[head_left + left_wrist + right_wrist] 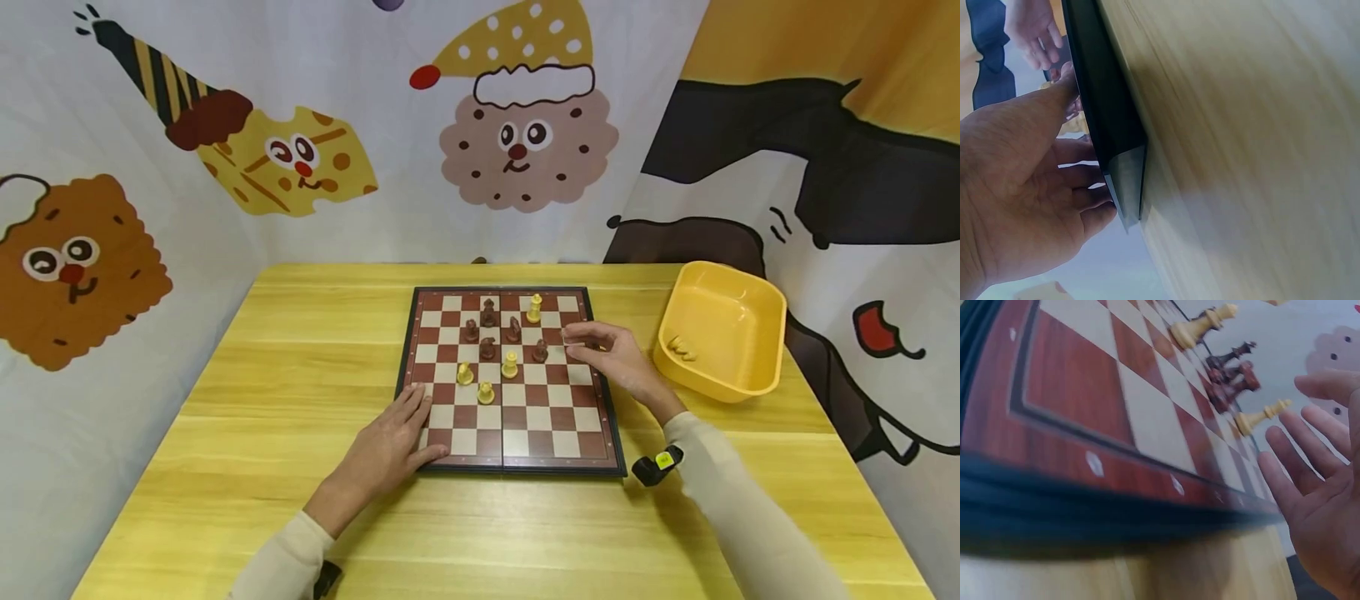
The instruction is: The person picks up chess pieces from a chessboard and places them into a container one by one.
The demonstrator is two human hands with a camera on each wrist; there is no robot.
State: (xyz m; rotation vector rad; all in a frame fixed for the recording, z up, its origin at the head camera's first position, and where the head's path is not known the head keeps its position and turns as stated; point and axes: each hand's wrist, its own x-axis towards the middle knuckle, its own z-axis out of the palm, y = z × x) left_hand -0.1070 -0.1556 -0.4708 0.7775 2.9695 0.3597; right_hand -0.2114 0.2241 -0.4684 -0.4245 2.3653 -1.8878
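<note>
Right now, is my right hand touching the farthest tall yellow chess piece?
Apart: the head view shows brown-cream chequered chessboard squares between your right hand and that tall yellow chess piece.

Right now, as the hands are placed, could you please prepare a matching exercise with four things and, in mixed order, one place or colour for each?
1. left hand
2. right hand
3. bin
4. board

A. at the board's right edge
B. checkered, under the pieces
C. at the board's near left corner
D. yellow, right of the board

Pairs: 1-C; 2-A; 3-D; 4-B
</note>
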